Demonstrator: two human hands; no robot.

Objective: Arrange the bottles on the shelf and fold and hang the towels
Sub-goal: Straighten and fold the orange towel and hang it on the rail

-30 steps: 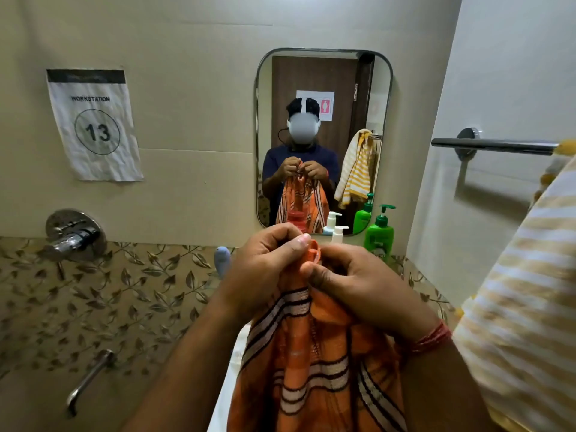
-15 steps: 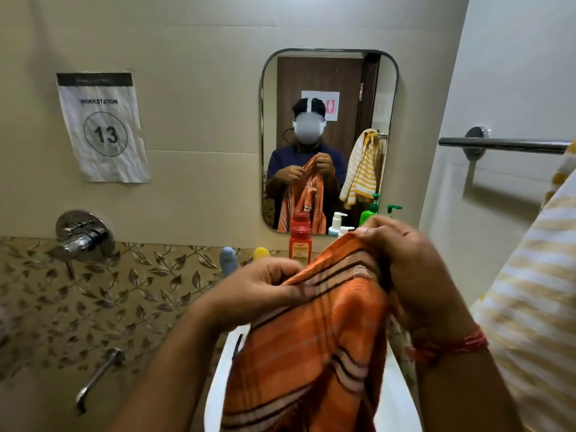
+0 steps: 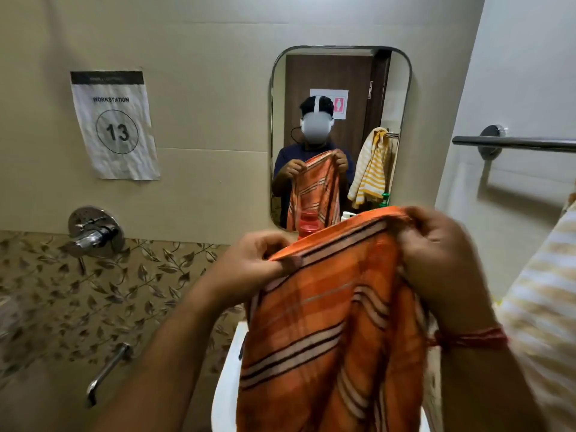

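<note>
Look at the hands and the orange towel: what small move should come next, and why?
Probably bring the two held corners together to fold it in half. The left hand and right hand each pinch the top edge of the orange striped towel, which hangs spread open, unfolded, and the towel bar waits to the right.

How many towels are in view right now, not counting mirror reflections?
2. The orange striped towel is held up by both hands over the sink; the yellow striped towel hangs at the right edge. Others may be hidden out of frame.
</note>
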